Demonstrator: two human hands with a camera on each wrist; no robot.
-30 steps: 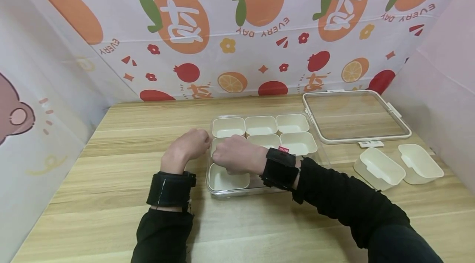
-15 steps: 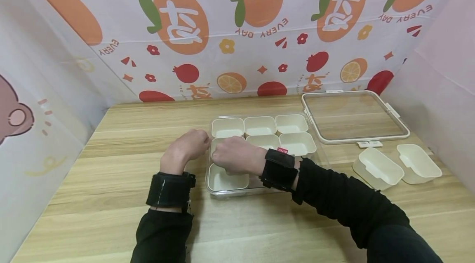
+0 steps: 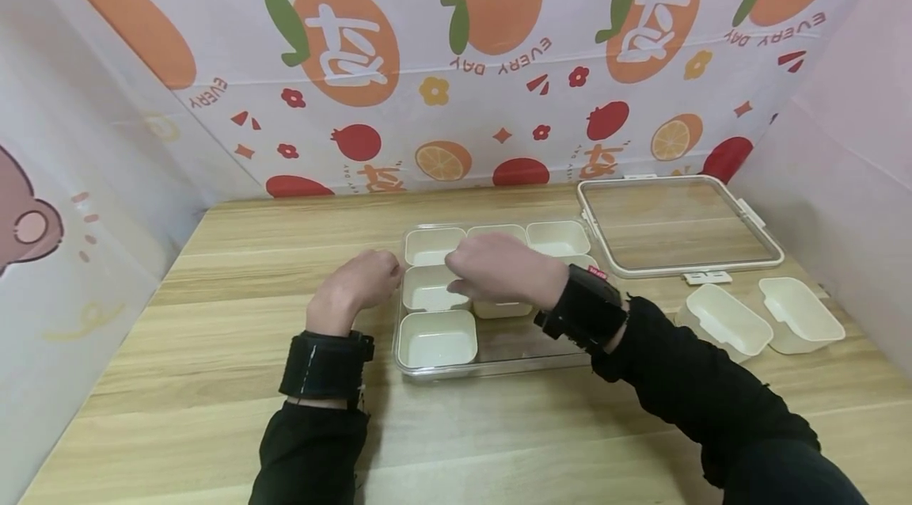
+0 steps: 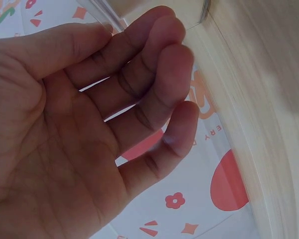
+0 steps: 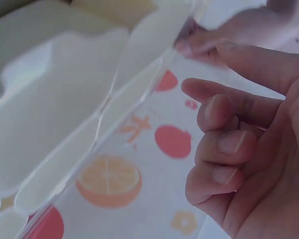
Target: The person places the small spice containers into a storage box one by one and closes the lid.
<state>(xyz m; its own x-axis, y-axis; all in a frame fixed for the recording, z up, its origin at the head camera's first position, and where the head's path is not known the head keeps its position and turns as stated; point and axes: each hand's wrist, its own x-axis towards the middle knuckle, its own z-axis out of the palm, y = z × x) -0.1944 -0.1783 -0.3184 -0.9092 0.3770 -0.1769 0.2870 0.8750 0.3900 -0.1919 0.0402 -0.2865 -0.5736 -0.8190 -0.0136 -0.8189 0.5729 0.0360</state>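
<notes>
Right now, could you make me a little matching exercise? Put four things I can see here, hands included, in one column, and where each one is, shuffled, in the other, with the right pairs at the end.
Things:
1. left hand
2. right hand
3. clear lid
4. loose tubs

Places:
A. right of the tray, nearer the person than the clear lid
B. over the tray
C. at the tray's left edge
D. near the back right corner of the table

Right pairs: 1-C; 2-B; 3-D; 4-A

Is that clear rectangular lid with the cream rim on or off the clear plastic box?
Off: in the head view, the lid lies to the right of the box, whose rounded cream plastic cups sit uncovered inside.
</notes>
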